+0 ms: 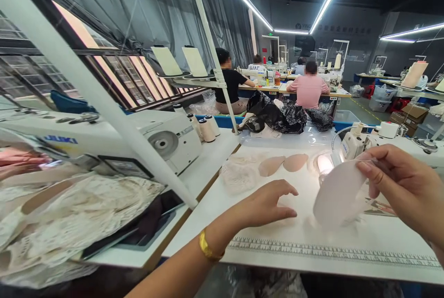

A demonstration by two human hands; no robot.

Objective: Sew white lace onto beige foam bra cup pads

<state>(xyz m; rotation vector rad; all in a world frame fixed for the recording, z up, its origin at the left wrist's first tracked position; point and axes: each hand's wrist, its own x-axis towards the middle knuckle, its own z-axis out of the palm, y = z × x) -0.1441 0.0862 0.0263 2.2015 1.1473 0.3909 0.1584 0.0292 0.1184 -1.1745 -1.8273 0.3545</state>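
Observation:
My right hand (pixel 391 178) pinches the upper edge of a pale bra cup (pixel 335 196), which hangs tilted above the white table (pixel 249 247). Left of it, my left hand (pixel 270 203) hovers over the table with thumb and fingers apart, holding nothing. Beyond my left hand lie two beige cup pieces (pixel 294 162) side by side, and white lace fabric (pixel 239 175) rests beside them. Behind the held cup, a lit lamp (pixel 325 164) glows near the needle end of a sewing machine (pixel 378 141), partly covered by the cup and my right hand.
A printed ruler strip (pixel 329 252) runs along the front table edge. Another sewing machine (pixel 166 141) and heaped cream lace garments (pixel 86 215) occupy the left table. A slanting white pole (pixel 104 99) crosses that side. Black plastic bags (pixel 280 115) lie beyond, with people seated farther back.

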